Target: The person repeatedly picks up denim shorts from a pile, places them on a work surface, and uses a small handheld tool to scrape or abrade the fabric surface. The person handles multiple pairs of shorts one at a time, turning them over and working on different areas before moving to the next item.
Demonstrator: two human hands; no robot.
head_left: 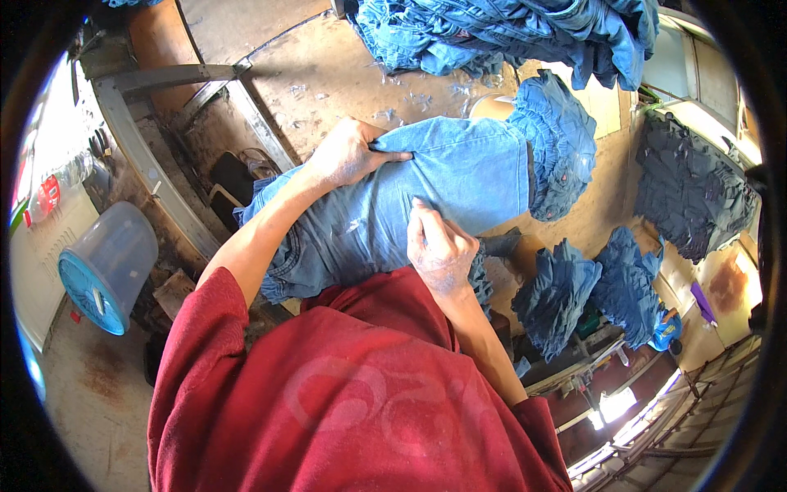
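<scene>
Workbench [328, 74] stained, dusty; both hands' fingers pinching light-blue jeans [459, 176]; denim piles [508, 29] around; concrete floor [98, 394].

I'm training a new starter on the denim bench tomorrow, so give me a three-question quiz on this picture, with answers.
1. True or false: both hands rest on the light blue jeans.
2. Which hand pinches a fold of the denim at the far edge? A) left hand B) right hand
3. What stands on the floor to the person's left?

Key
1. True. Both hands are on the jeans spread over the worktable.
2. A. The left hand grips a fold between its fingertips; the right hand presses down with bent fingers nearer the body.
3. A translucent plastic bucket with a blue lid, lying tilted.
</scene>
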